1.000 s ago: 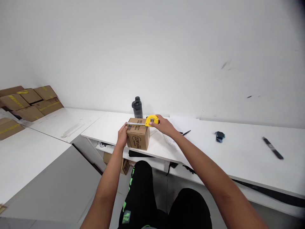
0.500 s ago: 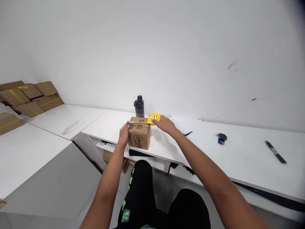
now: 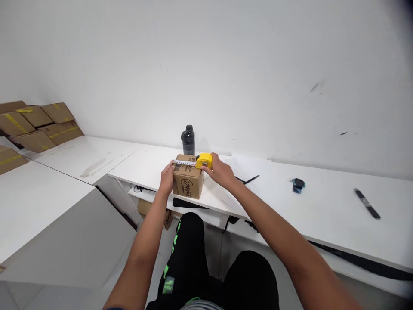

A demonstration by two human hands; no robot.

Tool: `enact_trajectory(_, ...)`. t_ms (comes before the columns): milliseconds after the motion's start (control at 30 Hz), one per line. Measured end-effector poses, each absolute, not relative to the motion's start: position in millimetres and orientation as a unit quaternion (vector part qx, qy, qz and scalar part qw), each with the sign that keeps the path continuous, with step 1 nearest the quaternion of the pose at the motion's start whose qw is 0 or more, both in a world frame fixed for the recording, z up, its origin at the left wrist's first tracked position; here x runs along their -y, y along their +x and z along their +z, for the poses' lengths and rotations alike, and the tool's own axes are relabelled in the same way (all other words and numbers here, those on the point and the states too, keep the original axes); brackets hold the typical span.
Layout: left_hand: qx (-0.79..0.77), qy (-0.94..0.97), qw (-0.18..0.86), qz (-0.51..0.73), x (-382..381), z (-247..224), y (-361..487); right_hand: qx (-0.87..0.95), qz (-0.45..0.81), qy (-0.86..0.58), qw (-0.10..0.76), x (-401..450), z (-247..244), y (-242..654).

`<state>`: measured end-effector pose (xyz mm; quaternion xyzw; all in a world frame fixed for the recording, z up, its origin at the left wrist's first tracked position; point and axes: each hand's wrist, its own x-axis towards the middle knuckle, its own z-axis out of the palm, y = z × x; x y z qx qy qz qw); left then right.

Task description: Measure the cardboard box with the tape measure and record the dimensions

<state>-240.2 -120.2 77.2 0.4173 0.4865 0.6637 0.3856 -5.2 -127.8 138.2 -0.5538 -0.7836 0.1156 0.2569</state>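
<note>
A small brown cardboard box (image 3: 187,185) with dark printing stands near the front edge of the white table. Across its top lies the pulled-out white blade (image 3: 185,163) of a yellow tape measure (image 3: 204,161), its numbers facing up. My right hand (image 3: 221,170) grips the yellow case at the box's top right edge. At the top left edge, my left hand (image 3: 167,176) is closed with its thumb at the front corner, pinching the blade's end against the box. The fingers behind the box's left side are partly hidden.
A dark shaker bottle (image 3: 188,140) stands behind the box. White paper (image 3: 238,165) and a black pen (image 3: 252,179) lie to the right, then a dark watch-like item (image 3: 298,185) and a black marker-like stick (image 3: 367,204). Taped cartons (image 3: 61,131) are stacked far left.
The tape measure's case has tilted and shifted slightly left, and the blade has turned so its numbered face shows. My left hand stays at the box's left edge. The view has shifted slightly.
</note>
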Motion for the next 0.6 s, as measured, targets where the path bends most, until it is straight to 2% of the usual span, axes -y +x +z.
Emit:
enact_trajectory(200,-0.479,0.45,0.364,0.661,122,78,-240,0.775,0.191,-0.528,0.29,109,118,16)
enact_trajectory(400,-0.482,0.449,0.359,0.661,123,80,-239,0.779,0.169,-0.529,0.291,110,123,16)
enact_trajectory(600,-0.48,0.433,0.371,0.666,126,84,-236,0.764,0.2,-0.533,0.303,113,122,13)
